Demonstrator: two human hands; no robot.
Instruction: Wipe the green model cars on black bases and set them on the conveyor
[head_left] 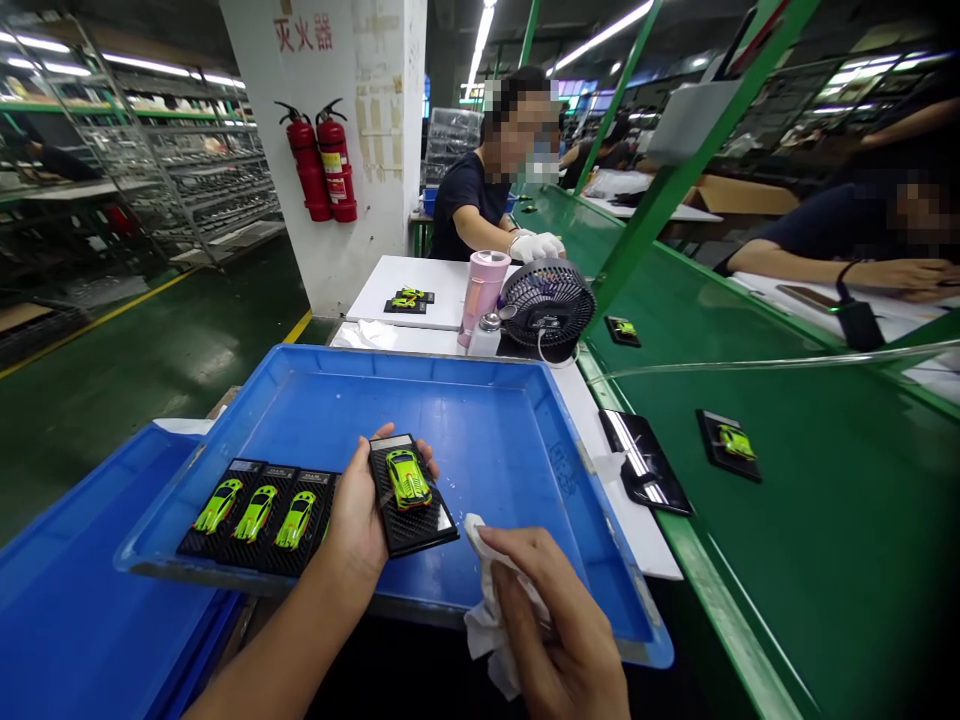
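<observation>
Left hand [364, 515] grips a black plaque [397, 535] carrying a green model car [408, 478]; right hand [555, 630] pinches a white cloth [486, 620] just beside it. From my feed, three more plaqued cars [255, 513] lie side by side in a blue tray [375, 362], which overlaps a second blue tray [90, 560].

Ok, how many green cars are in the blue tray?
3 in a row on black bases: first car, second car, third car. A green sliver by the left hand may be a fourth.
</observation>
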